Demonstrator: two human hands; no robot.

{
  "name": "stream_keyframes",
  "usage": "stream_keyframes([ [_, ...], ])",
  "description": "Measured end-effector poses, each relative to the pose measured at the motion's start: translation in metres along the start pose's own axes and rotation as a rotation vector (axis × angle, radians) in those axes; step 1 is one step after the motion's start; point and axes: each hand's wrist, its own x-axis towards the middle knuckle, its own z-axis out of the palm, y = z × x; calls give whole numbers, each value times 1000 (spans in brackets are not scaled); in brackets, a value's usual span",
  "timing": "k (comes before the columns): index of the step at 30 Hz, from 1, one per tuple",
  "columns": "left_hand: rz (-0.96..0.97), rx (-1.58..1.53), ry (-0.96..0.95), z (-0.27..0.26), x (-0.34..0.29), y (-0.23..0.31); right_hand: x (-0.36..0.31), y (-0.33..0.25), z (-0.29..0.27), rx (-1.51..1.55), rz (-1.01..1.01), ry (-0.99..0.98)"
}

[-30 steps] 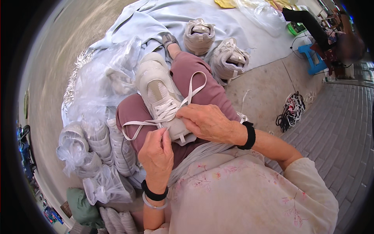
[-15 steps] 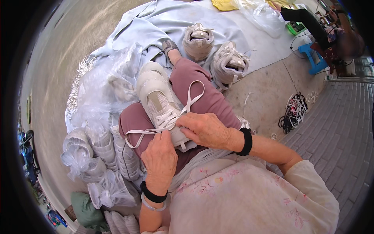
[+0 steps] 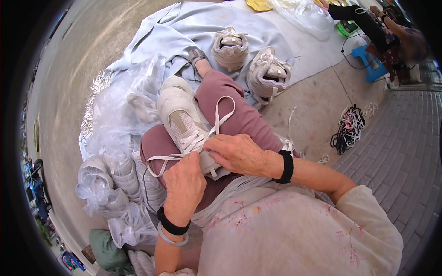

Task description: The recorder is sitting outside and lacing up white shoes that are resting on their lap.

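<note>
A pale beige sneaker (image 3: 179, 110) rests on my lap, toe pointing away from me. Its white shoelace (image 3: 225, 112) loops out to both sides of the tongue. At the top of the lacing, my left hand (image 3: 185, 177) pinches the lace on the left. Close beside it, my right hand (image 3: 238, 152) is closed on the lace near the shoe's collar, thumb and forefinger together. The exact grip of the fingertips is partly hidden behind the knuckles.
Two similar sneakers stand ahead, one farther off (image 3: 230, 48) and one nearer (image 3: 268, 76). Several shoes in clear plastic bags (image 3: 99, 184) lie at my left. Loose black and white laces (image 3: 348, 129) lie on the right. Another person sits near a blue stool (image 3: 369, 63).
The view has shifted slightly. My hands stay at the lacing with the same lace loops, and the left wrist has swung a little to the left.
</note>
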Motion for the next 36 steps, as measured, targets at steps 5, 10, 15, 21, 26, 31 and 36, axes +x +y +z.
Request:
stream_keyframes([
  [5, -4, 2, -33, 2, -1, -4, 0, -1, 1, -6, 23, -11],
  [10, 88, -170, 93, 12, -2, -8, 0, 0, 1, 25, 0, 46],
  [15, -48, -248, 206, 12, -16, -7, 1, -2, 1, 12, 13, 21],
  [21, -72, -254, 207, 11, -16, -6, 2, -2, 2, -4, -5, 55],
  [26, -40, -224, 271, 22, -12, -7, 2, -4, 4, -12, -18, 74],
  [31, -21, -274, 185, 14, -7, -3, 1, -3, 3, -29, -35, 73],
  [36, -129, -297, 285, 18, -3, 2, -3, -8, 4, -139, -71, 85],
])
